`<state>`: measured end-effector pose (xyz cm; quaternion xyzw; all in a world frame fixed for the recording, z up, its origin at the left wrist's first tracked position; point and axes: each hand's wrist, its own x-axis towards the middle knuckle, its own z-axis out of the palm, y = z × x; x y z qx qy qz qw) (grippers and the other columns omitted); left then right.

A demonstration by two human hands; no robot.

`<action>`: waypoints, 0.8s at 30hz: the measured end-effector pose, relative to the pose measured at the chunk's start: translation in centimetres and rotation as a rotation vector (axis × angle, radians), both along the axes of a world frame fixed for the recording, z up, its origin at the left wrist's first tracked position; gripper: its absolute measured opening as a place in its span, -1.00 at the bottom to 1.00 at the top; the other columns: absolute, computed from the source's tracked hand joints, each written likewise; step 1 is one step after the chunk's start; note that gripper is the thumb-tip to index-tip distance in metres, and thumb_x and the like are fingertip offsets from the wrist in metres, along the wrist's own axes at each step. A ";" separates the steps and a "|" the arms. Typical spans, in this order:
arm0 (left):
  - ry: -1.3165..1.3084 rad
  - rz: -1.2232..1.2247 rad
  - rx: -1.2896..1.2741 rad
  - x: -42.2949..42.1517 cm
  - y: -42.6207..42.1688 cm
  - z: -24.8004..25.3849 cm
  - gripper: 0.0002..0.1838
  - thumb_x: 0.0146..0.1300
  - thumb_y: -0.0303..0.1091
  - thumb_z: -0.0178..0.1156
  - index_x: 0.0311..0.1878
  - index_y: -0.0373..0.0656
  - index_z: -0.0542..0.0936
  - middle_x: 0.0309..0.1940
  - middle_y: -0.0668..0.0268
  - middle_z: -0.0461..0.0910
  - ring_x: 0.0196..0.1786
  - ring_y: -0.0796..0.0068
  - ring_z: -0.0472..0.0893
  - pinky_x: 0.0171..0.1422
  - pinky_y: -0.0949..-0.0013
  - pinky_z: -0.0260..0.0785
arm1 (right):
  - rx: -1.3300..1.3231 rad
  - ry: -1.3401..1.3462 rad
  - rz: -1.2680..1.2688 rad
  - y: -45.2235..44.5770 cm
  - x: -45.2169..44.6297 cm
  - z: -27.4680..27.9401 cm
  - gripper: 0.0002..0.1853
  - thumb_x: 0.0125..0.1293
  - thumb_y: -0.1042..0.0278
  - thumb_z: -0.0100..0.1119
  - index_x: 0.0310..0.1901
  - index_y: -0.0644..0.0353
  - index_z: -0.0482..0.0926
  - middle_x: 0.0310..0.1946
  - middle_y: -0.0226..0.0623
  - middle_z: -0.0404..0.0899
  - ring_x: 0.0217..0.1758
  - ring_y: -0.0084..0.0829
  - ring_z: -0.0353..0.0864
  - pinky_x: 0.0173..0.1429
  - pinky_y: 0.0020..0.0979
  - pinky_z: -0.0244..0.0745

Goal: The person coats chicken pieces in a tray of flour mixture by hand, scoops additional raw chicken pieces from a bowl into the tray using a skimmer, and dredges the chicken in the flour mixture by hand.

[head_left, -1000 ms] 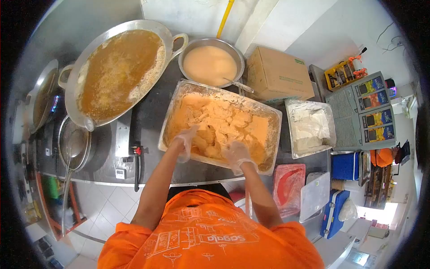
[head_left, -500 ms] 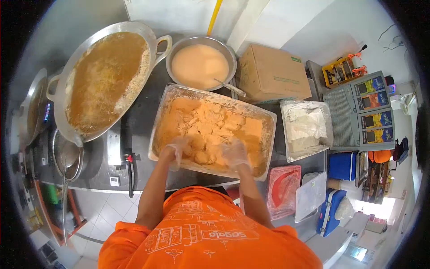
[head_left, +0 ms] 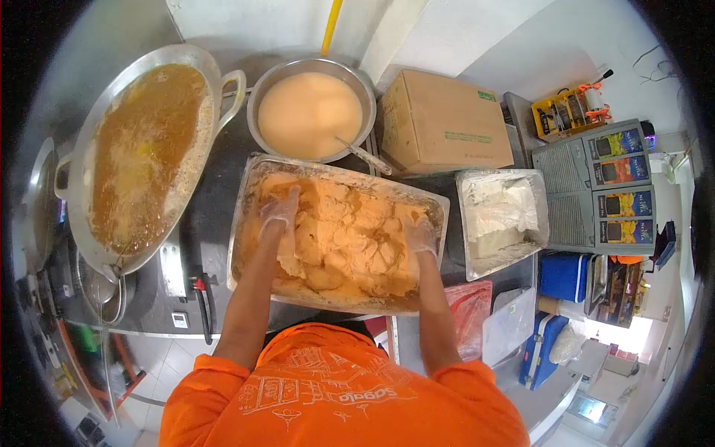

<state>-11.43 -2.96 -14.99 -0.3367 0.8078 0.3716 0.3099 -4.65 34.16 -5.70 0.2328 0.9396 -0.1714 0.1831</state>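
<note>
A metal tray [head_left: 244, 195] holds orange breading flour [head_left: 350, 205] with coated lumps [head_left: 335, 257] bedded in it; what the lumps are is covered by the flour. My left hand [head_left: 278, 211], in a clear plastic glove, is in the left part of the tray, its fingers stretched and dusted with flour. At the tray's right end my right hand [head_left: 421, 234], gloved the same way, touches the flour with its fingers apart. Neither hand holds anything that I can see. Behind the tray stands a bowl [head_left: 256, 123] of pale orange batter [head_left: 310, 113] with a utensil handle [head_left: 365, 156] leaning out.
A big pan [head_left: 210, 67] of bubbling oil stands at the left, its handle near the bowl. A strainer [head_left: 112, 302] lies below it. Right of the tray are a cardboard box [head_left: 450, 123], a tray of white flour [head_left: 500, 216] and a red plastic-wrapped item [head_left: 469, 309].
Both hands have moved apart, the left up and leftward, the right toward the tray's right end. The lumps look more spread and covered with flour. The view has shifted slightly.
</note>
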 end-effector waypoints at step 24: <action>0.373 -1.072 -0.021 5.9 2.0 15.9 -0.21 0.45 0.20 0.05 0.54 -0.17 0.30 0.44 -0.13 0.34 0.49 -0.12 0.29 0.59 0.08 0.13 | -0.290 0.086 0.605 -12.4 4.6 9.1 -0.20 0.33 -0.23 0.24 0.38 0.27 0.42 0.35 0.05 0.45 0.40 0.06 0.46 0.42 -0.03 0.37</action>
